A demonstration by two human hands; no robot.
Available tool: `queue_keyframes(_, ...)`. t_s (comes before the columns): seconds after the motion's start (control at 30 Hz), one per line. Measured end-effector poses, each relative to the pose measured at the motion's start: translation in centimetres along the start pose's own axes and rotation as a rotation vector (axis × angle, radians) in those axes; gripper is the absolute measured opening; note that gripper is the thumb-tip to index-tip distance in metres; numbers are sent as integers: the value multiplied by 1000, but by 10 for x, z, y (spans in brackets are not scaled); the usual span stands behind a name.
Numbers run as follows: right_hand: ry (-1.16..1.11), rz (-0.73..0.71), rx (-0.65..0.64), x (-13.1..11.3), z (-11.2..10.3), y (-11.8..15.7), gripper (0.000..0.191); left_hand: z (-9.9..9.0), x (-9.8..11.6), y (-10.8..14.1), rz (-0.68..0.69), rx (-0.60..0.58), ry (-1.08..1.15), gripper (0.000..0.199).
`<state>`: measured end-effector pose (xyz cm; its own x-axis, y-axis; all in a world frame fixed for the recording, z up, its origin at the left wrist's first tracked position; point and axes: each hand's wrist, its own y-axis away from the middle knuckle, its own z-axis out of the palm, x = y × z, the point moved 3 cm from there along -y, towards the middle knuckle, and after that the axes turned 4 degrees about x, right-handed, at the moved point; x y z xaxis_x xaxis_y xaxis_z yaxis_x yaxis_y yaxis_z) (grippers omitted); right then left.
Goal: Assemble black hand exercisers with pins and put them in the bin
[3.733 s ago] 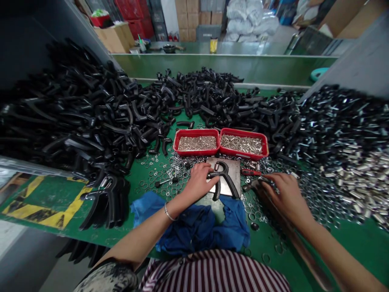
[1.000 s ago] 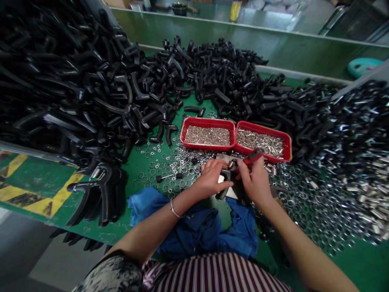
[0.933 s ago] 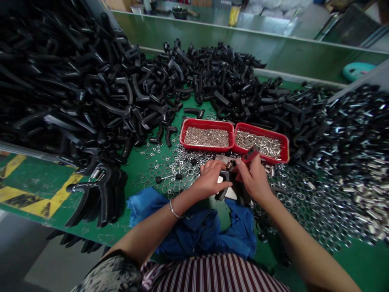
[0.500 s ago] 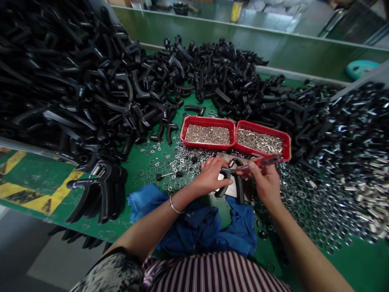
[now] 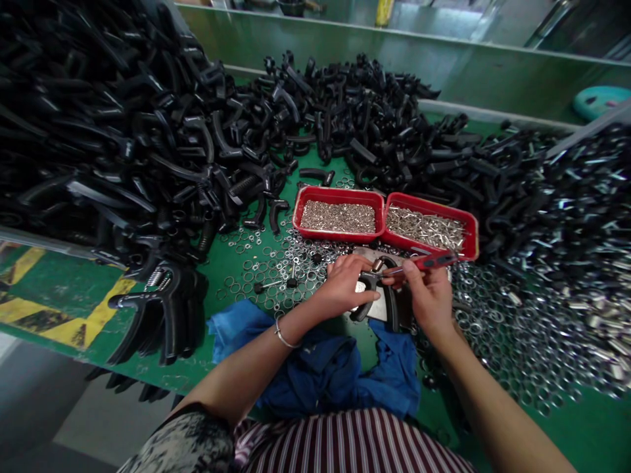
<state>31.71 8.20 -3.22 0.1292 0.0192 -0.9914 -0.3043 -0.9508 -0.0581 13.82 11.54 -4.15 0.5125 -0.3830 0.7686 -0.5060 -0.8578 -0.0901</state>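
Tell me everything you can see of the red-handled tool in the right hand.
The tool has a slim red handle with dark markings and a thin metal shaft. The right hand pinches it, roughly level, shaft pointing left toward the black hand grip in the left hand. Whether the tip touches the grip is unclear.

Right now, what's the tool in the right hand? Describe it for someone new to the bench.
On the green bench, find the two red trays. Just below the right tray, the right hand pinches a small red-handled screwdriver, its thin shaft aimed at a black hand gripper; it is the only red tool there.
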Motion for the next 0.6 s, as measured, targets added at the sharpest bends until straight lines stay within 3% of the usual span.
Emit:
queue_keyframes(0.1,151,-57,-19,-4,0,4,21,0,-1,0,-4,1,-3,45)
queue_keyframes(0.23,557,-242,-132,-13,4,7,26,1,-2,0,-2,-1,1,48)
queue_keyframes(0.3,595,-264,-167,-17,8,2,27,2,-2,1,-1,2,-1,50)
queue_keyframes(0.37,474,-182,-217,-21,10,-9,28,2,-2,1,-2,0,-7,50)
queue_keyframes(0.5,-59,172,-369,-24,11,-33,32,1,-3,1,-14,-19,-4,49)
queue_keyframes(0.6,-296,221,-217,-20,1,-39,31,0,-4,0,-1,-28,6,50)
